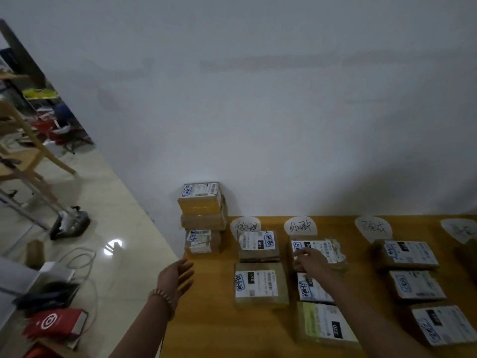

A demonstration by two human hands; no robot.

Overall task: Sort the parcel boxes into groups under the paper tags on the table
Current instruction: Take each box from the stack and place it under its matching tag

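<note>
We seem to place a brown labelled cardboard box (325, 248) with our right hand (311, 262), and we cannot tell its fingers' grip. Our left hand (178, 273), fingers straight, should next reach the centre stack of brown parcel boxes (202, 215).

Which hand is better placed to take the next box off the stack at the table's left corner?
Left, probably. The left hand is open, empty and nearest the stack. The right hand is on a box under the second paper tag, farther off.
</note>
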